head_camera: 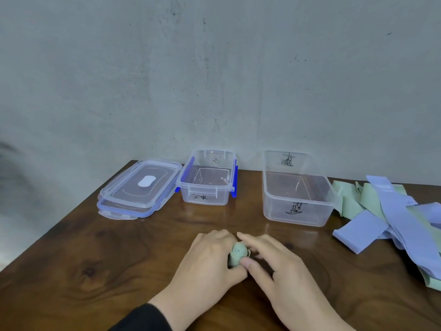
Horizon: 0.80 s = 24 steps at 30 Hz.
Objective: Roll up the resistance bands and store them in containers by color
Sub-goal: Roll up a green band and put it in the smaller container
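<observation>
Both hands pinch a rolled green band on the table. The left hand curls round its side. The right hand's thumb and forefinger close on its end.

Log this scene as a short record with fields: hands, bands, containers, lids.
hands: left hand and right hand both hold the rolled green band
loose bands: green and blue pile at the table's right
containers: small clip-lock box and larger box, both empty and open
lids: two stacked, left of the small box

The dark wooden counter carries two stacked lids, two clear containers, and loose green and blue bands.
</observation>
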Motion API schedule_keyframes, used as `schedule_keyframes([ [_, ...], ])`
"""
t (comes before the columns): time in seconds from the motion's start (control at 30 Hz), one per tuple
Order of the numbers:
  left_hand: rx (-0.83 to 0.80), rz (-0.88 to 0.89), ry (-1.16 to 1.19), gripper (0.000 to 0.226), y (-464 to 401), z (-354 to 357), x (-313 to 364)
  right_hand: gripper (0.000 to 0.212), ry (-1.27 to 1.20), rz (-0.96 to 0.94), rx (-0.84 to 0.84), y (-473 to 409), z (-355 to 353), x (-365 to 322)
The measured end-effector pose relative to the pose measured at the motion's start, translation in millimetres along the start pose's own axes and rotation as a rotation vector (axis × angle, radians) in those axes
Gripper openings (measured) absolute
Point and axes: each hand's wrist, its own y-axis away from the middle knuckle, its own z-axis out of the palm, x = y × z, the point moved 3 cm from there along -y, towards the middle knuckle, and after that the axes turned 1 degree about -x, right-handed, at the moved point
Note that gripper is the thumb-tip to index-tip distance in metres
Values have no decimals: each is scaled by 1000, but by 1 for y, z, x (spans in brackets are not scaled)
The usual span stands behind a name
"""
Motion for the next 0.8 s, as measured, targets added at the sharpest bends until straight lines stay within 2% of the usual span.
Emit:
schedule_keyframes([
  [0.13, -27, 13, -28, 15, -2, -9, 3, 42, -74, 46, -52, -5, 0, -7],
  [0.2, -11, -28, 83, 17, -1, -12, 3, 38, -204, 137, -32, -9, -2, -7],
  [0.27, 22, -110, 237, 37, -1, -15, -1, 32, -335, 255, 19, -13, -5, -8],
  [0.33, 56, -176, 362, 48, 0, -18, -5, 26, -526, 400, 87, -15, -6, -7],
  [0.43, 105, -222, 552, 44, 0, -23, -8, 17, -822, 542, 154, -17, -3, -3],
  [0.5, 110, -221, 678, 41, -1, -26, -8, 22, -950, 581, 167, -18, -1, 1],
  [0.67, 72, -288, 1019, 34, -4, -21, -10, 27, -867, 564, 100, -20, 2, 6],
  [0.8, -23, -382, 1309, 34, -5, -10, -7, 22, -509, 491, 32, -19, 0, 6],
])
